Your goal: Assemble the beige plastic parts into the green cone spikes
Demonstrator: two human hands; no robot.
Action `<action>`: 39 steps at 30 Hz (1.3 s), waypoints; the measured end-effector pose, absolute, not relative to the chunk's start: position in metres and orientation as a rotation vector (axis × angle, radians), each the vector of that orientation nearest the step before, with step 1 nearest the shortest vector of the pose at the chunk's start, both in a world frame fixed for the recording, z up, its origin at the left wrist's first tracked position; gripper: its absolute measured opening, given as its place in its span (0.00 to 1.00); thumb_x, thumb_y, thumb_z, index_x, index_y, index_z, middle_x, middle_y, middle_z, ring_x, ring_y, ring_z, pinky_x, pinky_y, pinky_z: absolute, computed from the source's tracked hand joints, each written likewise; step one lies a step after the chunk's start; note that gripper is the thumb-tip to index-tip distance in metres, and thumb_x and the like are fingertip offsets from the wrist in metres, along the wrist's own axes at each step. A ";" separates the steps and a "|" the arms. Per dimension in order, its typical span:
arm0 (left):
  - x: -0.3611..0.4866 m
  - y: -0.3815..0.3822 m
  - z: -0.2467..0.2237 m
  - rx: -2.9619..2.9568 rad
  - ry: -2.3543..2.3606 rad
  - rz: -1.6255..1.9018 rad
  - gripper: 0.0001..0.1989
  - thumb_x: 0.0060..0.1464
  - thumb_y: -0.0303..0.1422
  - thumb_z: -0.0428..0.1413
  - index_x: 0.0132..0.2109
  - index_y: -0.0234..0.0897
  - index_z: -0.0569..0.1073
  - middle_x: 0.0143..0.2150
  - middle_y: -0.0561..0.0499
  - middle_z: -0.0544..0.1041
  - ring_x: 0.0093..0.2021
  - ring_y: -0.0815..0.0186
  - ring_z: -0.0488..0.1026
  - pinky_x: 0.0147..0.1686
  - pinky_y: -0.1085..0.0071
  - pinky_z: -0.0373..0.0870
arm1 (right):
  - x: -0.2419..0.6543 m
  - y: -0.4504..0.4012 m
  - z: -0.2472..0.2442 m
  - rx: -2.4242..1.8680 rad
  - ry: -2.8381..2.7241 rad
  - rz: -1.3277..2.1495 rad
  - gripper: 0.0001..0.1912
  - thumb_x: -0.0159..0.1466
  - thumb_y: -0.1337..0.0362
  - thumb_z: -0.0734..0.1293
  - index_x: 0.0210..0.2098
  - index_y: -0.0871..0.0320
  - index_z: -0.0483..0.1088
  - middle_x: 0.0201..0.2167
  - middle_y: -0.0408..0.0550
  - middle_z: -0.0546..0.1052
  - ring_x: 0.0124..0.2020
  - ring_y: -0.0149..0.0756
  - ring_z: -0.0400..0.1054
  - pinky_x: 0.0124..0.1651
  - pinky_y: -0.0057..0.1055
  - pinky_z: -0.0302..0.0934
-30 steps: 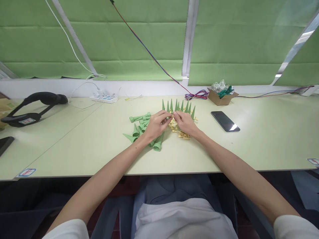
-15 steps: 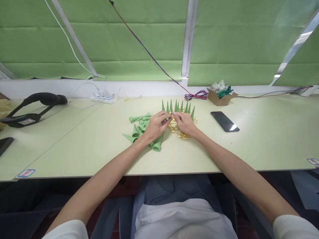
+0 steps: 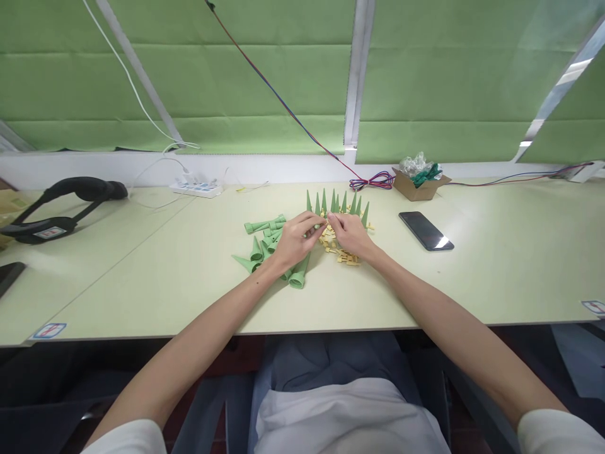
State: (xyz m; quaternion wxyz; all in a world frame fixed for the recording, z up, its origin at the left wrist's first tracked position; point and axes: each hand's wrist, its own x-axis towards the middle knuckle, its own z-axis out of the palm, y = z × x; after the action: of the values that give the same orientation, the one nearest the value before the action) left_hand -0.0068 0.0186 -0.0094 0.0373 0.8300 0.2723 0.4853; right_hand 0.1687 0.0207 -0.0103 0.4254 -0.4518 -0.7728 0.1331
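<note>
My left hand (image 3: 295,239) is closed in a pinch on a green plastic cone (image 3: 317,226), mostly covered by the fingers. Fingertip to fingertip with it, my right hand (image 3: 352,234) is also closed, and whatever it pinches is hidden. Loose green cones (image 3: 297,279) lie heaped beside and under my left hand, some with their hollow ends showing. Behind both hands, several green cones (image 3: 344,203) stand point up in a row. Small yellow plastic pieces (image 3: 348,257) are scattered under and around my right hand.
A black phone (image 3: 426,231) lies to the right. Behind it stands a small cardboard box (image 3: 418,188) with clear plastic and green material, beside a coiled red-and-blue cable (image 3: 373,181). At the left are a black headset (image 3: 61,205) and a white power strip (image 3: 196,188).
Almost nothing differs. Both hands stay together in the same place, with only a very slight shift of the fingers; the cones and yellow pieces lie as before.
</note>
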 end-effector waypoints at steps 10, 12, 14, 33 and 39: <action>-0.009 0.021 -0.012 2.553 0.763 1.497 0.09 0.64 0.33 0.54 0.42 0.37 0.79 0.39 0.46 0.79 0.35 0.68 0.74 0.30 0.73 0.70 | 0.167 0.020 -0.010 -1.139 -1.913 0.347 0.28 0.72 0.44 0.48 0.22 0.55 0.48 0.18 0.41 0.54 0.22 0.30 0.48 0.30 0.33 0.45; -0.008 0.020 -0.012 2.552 0.772 1.490 0.09 0.64 0.33 0.54 0.42 0.37 0.79 0.38 0.46 0.78 0.34 0.68 0.73 0.30 0.73 0.69 | 0.166 0.019 -0.009 -1.141 -1.910 0.356 0.28 0.72 0.44 0.48 0.22 0.55 0.47 0.18 0.41 0.54 0.22 0.30 0.48 0.30 0.33 0.45; -0.008 0.020 -0.011 2.551 0.794 1.489 0.09 0.64 0.33 0.53 0.42 0.37 0.79 0.37 0.47 0.78 0.33 0.68 0.73 0.30 0.72 0.69 | 0.166 0.019 -0.009 -1.142 -1.905 0.368 0.28 0.72 0.44 0.49 0.22 0.55 0.47 0.18 0.40 0.54 0.23 0.30 0.48 0.31 0.33 0.45; -0.005 0.018 -0.002 2.401 0.857 1.553 0.07 0.60 0.33 0.58 0.38 0.35 0.79 0.32 0.50 0.79 0.27 0.71 0.71 0.26 0.74 0.67 | 0.165 0.017 -0.009 -1.045 -1.953 0.477 0.23 0.74 0.54 0.49 0.25 0.54 0.57 0.22 0.42 0.65 0.26 0.33 0.59 0.35 0.32 0.52; -0.004 0.019 -0.004 2.400 0.846 1.556 0.07 0.60 0.34 0.58 0.37 0.35 0.79 0.32 0.50 0.79 0.26 0.72 0.70 0.26 0.75 0.66 | 0.165 0.019 -0.010 -1.074 -1.945 0.435 0.23 0.74 0.55 0.50 0.24 0.54 0.55 0.20 0.41 0.62 0.24 0.33 0.57 0.34 0.32 0.50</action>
State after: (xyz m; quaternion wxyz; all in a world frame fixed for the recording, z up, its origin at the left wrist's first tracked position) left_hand -0.0042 0.0186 -0.0041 0.0795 0.8020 0.2826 0.5202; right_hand 0.1649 0.0187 -0.0101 0.4249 -0.4293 -0.7777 0.1741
